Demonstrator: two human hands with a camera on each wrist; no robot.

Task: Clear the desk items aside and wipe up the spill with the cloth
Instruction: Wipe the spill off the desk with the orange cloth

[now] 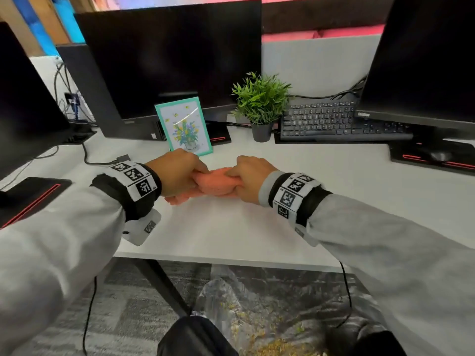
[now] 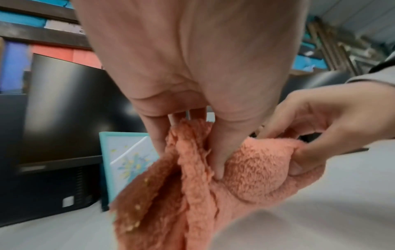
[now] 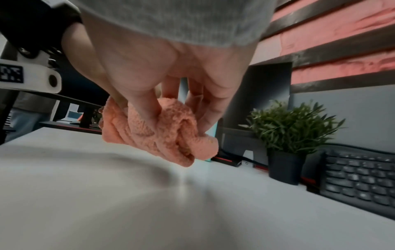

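A fluffy salmon-pink cloth (image 1: 215, 183) is bunched up between both hands just above the white desk (image 1: 231, 227). My left hand (image 1: 180, 173) grips its left end, thumb and fingers pinching the folds (image 2: 192, 169). My right hand (image 1: 250, 177) pinches the other end, seen close in the right wrist view with the cloth (image 3: 158, 133) hanging clear of the desk. Small yellowish crumbs cling to the cloth's darker underside (image 2: 136, 211). No spill shows on the desk surface.
A teal-framed flower picture (image 1: 183, 125) leans against the centre monitor (image 1: 169, 60). A small potted plant (image 1: 261, 106) and a black keyboard (image 1: 331, 122) stand at the back right, under another monitor (image 1: 424, 62). A clear bag (image 1: 231, 299) lies on the floor below.
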